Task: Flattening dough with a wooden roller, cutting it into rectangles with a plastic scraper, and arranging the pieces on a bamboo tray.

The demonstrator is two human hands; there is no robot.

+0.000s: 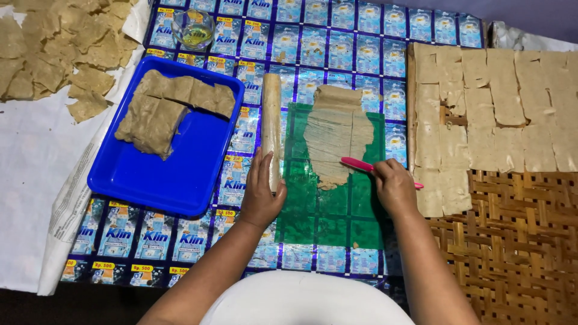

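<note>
On the green plastic sheet (325,216) lies a thin rolled-out sheet of brown dough (334,135), and the right hand (394,185) has its grip closed around a pink-handled knife (361,165) whose tip rests at the dough's lower right edge. The left hand (260,194) lies flat, fingers open, on the near end of a wooden rolling pin (271,123) just left of the green sheet. Further left of that sheet sits a blue tray (180,174) holding dough blocks (171,108), and to its right cut dough squares (494,114) lie spread on a woven mat (518,241).

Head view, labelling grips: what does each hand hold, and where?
Right hand grips the pink plastic knife by its handle end. Left hand rests on the wooden rolling pin's near end.
</note>
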